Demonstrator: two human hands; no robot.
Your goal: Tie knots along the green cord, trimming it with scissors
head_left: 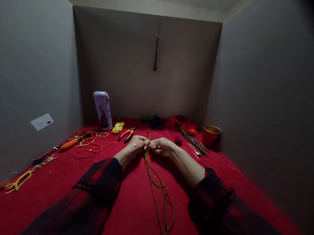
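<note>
Both hands meet over the middle of the red cloth, pinching a green cord (152, 183). My left hand (138, 145) has its thumb and fingertips closed on the cord from the left. From the right, my right hand (162, 146) pinches it too, its fingers curled and almost touching the left ones. A short piece of the cord sticks up beyond the fingertips. Long strands hang toward me and loop loosely on the cloth. The exact spot where the fingers grip is small and partly hidden by them.
Orange-handled pliers (127, 134), a yellow yarn bundle (118, 127) and a purple container (103, 111) stand or lie left. Orange cord (89, 150) and a braided yellow piece (19, 180) lie farther left. On the right are a magenta ball (178, 140), thin sticks (193, 142) and a red cup (210, 136).
</note>
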